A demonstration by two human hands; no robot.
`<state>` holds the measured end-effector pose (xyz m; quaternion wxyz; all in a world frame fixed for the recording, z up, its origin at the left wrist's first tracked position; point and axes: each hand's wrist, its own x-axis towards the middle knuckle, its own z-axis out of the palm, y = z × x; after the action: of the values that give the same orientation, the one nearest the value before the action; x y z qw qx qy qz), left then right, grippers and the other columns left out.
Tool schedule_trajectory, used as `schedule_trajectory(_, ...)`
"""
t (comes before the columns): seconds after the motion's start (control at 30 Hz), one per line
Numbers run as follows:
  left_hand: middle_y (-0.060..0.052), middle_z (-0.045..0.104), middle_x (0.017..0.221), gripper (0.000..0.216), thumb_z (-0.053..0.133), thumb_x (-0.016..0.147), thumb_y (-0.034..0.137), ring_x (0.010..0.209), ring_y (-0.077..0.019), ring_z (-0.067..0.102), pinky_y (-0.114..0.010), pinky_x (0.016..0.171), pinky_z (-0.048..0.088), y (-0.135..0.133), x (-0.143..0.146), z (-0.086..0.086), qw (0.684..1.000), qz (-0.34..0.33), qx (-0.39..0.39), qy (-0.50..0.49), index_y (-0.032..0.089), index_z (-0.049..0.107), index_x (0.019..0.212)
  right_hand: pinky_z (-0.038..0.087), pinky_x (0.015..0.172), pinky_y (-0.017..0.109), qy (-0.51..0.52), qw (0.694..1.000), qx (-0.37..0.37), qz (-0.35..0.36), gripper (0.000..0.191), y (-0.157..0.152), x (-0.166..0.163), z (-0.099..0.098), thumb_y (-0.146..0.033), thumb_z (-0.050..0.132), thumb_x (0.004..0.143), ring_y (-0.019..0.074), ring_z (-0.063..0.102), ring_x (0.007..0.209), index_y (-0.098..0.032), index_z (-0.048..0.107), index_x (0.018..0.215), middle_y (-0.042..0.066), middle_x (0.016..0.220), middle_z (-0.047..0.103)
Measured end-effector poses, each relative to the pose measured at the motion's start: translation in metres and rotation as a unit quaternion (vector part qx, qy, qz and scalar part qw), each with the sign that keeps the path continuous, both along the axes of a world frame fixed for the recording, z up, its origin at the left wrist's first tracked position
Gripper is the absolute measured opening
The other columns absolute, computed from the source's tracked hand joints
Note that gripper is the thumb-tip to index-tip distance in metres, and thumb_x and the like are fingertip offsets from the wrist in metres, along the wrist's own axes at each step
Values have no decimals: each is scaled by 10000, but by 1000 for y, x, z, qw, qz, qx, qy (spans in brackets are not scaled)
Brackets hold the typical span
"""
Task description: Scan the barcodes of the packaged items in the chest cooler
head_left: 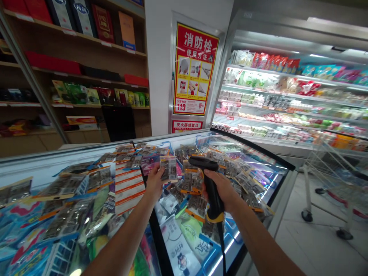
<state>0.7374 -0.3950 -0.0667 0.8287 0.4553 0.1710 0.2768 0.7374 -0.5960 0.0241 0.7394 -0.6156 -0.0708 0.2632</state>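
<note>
My left hand [155, 181] is closed on a small clear packet [168, 168] with an orange strip along its bottom edge, held upright over the chest freezer [284, 165]. My right hand [222, 189] grips the handle of a black barcode scanner [209, 183] with a yellow band near its base. The scanner's head sits just to the right of the packet, at about the same height. A black cable hangs from the scanner's handle. Beneath both hands, several similar packets lie under and on the freezer's glass lid.
A wire shopping trolley [330, 180] stands on the tiled floor to the right. An open refrigerated shelf unit [287, 99] runs along the far right wall. Wooden shelves [74, 73] with boxes fill the left wall. A red fire-hydrant poster [194, 69] hangs straight ahead.
</note>
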Motion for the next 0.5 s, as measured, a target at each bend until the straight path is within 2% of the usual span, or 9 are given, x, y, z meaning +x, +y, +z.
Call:
schedule_trajectory(0.13, 8, 624, 737, 329, 642, 571, 347, 675, -144, 604, -250, 554, 477, 0, -1, -3, 1000, -12, 3, 21, 203, 542, 850, 341, 296, 176, -4, 1000, -3, 0, 212, 5, 13, 2, -364, 533, 700, 89, 467, 310, -156, 509, 665, -19, 439, 538)
schedule_trajectory(0.27, -1, 618, 749, 320, 621, 587, 346, 715, -150, 603, -259, 573, 478, -2, 0, -4, 999, -26, 14, 24, 209, 532, 862, 344, 300, 180, 0, 1000, -4, 8, 219, 4, 16, -5, -372, 544, 686, 91, 470, 311, -159, 507, 655, -22, 439, 543)
schedule_trajectory(0.5, -8, 625, 776, 416, 670, 525, 378, 776, -179, 597, -284, 637, 477, -9, 2, -3, 999, -30, 9, -23, 198, 539, 877, 335, 306, 183, -23, 999, -46, -12, 224, -18, -17, -22, -371, 530, 700, 88, 462, 312, -157, 499, 642, -18, 436, 547)
